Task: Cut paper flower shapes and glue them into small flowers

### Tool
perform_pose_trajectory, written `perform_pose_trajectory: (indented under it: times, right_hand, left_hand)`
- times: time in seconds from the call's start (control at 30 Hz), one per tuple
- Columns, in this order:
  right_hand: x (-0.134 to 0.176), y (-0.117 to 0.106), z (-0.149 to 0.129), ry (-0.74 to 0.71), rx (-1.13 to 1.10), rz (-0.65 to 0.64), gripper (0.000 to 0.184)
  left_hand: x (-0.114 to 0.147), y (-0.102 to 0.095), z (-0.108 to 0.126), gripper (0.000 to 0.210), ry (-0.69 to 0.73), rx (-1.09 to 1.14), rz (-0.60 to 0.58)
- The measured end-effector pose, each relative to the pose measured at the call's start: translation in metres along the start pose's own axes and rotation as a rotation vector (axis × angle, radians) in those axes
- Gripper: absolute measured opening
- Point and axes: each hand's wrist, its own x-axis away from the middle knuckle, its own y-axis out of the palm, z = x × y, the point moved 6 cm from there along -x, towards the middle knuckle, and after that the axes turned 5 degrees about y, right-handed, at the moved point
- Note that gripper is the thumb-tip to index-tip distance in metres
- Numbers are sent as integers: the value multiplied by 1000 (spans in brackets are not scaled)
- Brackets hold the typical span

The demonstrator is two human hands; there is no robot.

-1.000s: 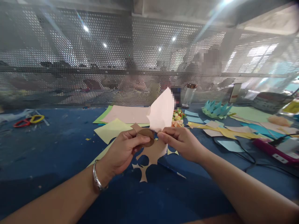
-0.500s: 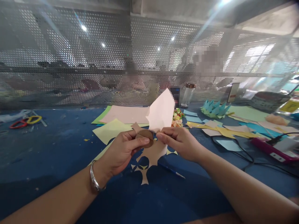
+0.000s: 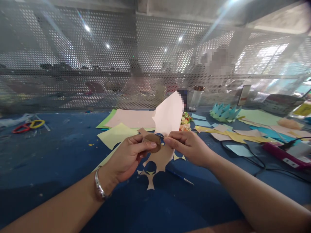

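My left hand (image 3: 132, 152) is closed, its thumb pressing a round brown disc (image 3: 155, 147) from the near side. A brownish paper strip (image 3: 143, 132) sticks out above those fingers. Pinched shut at the disc's right edge is my right hand (image 3: 182, 142); a thin sliver shows at its fingertips, too small to name. Behind both hands a pale pink paper sheet (image 3: 168, 113) stands up, with curved bites cut from its edge. Below the hands are a pinkish sheet with round cutouts (image 3: 161, 160) and a small curved paper scrap (image 3: 150, 182).
Scissors with red and yellow handles (image 3: 29, 126) lie left. A blue pen-like stick (image 3: 181, 177) lies near the hands. Yellow-green paper (image 3: 116, 136), a folded blue paper flower (image 3: 224, 113), a glass bottle (image 3: 196, 98) and a magenta power strip (image 3: 286, 157) with black cables are around.
Both hands hold nearly the same place. The disc has turned a little, and my right fingertips have shifted slightly at its edge. The view has moved slightly.
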Motion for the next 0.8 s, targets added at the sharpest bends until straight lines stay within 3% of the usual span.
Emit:
perform_pose_trajectory:
  times: [0.33, 0.8]
  right_hand:
    - [1, 0, 0, 10, 44, -5, 47]
    - [3, -1, -2, -8, 105, 26, 47]
  left_hand:
    - [2, 1, 1, 6, 15, -16, 5]
    - [3, 3, 4, 5, 29, -12, -78]
